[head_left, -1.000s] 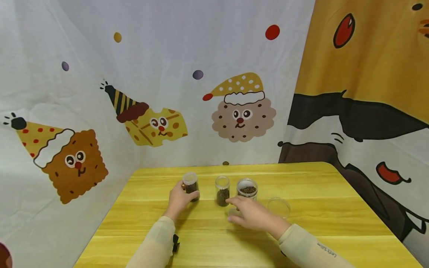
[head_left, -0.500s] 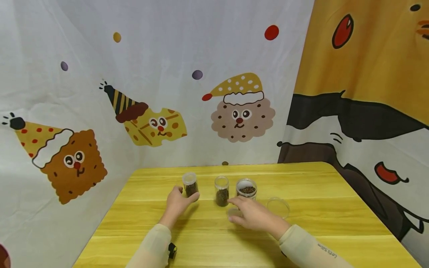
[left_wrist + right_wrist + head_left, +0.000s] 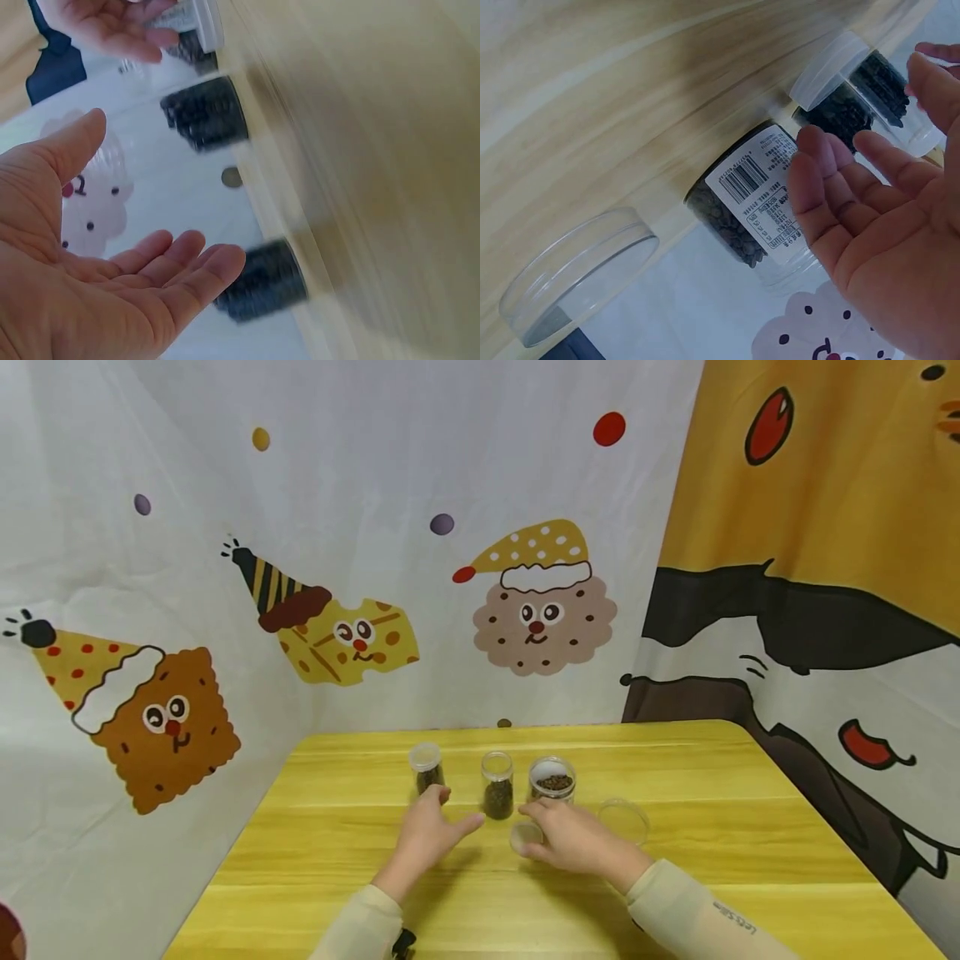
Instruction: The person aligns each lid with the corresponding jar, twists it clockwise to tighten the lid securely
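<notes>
My left hand (image 3: 423,842) is apart from the jars, its fingers spread and its palm holding nothing. Just beyond it stands a slim capped jar (image 3: 426,767) of dark bits, partly covered by the fingers. An uncapped slim jar (image 3: 498,797) with dark contents stands in the middle. My right hand (image 3: 577,842) hovers in front of a wider open jar (image 3: 552,777) of brown pieces, whose label (image 3: 754,191) shows in the right wrist view. Close to its thumb and fingers lies a small translucent lid (image 3: 526,837); no grip on it is visible.
A large clear lid (image 3: 624,822) rests on the yellow wood-grain table (image 3: 300,860), right of the wide jar. Behind the table's back edge hangs a white cartoon-printed cloth (image 3: 375,468). A black strap piece (image 3: 403,943) sits at my left cuff.
My left hand has let go of the capped slim jar and moved right and nearer, toward the middle jar. The right hand has stayed nearly in place, shifting slightly right.
</notes>
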`<state>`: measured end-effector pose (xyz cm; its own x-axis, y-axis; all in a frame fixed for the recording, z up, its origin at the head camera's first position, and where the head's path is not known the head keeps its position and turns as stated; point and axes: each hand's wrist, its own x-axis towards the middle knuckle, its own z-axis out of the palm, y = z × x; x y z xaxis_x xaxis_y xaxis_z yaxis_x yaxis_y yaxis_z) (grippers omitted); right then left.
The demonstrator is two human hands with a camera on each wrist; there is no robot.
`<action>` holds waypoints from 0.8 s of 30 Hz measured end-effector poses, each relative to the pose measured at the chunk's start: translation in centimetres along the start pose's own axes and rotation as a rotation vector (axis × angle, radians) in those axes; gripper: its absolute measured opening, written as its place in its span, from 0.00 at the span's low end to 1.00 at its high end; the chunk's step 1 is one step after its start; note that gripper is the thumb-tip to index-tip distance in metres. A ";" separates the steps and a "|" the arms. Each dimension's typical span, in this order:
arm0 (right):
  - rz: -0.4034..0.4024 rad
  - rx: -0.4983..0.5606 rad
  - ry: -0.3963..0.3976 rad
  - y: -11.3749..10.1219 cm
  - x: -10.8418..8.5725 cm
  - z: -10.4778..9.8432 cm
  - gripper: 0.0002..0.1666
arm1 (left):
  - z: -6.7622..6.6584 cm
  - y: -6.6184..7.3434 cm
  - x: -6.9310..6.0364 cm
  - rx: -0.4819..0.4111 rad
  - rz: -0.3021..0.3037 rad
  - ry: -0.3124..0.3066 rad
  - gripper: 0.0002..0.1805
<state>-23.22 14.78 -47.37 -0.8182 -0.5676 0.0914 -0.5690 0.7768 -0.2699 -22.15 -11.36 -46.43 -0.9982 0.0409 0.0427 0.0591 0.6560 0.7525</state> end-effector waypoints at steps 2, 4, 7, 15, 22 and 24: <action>-0.001 -0.022 0.001 0.0 0.0 -0.1 0.35 | 0.7 0.4 0.4 0.000 0.008 0.003 0.48; 0.001 -0.042 -0.003 -0.1 0.0 -0.1 0.35 | 1.5 0.8 0.9 -0.009 0.011 0.006 0.49; -0.004 -0.065 -0.011 -0.3 0.1 -0.2 0.34 | 2.4 1.3 1.9 -0.042 0.006 0.011 0.51; -0.028 -0.154 -0.057 -0.8 0.8 0.0 0.37 | 4.4 1.9 4.4 -0.137 -0.041 -0.020 0.49; -0.102 -0.206 -0.052 -1.2 1.3 0.1 0.33 | 5.5 1.7 5.7 -0.139 -0.087 -0.032 0.42; -0.122 -0.227 -0.052 -1.2 1.4 0.2 0.32 | 5.8 1.7 5.9 -0.148 -0.086 -0.037 0.40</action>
<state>-23.65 12.96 -47.12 -0.7404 -0.6696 0.0591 -0.6719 0.7397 -0.0372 -27.92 -5.62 -48.67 -0.9987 0.0191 -0.0482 -0.0302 0.5404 0.8409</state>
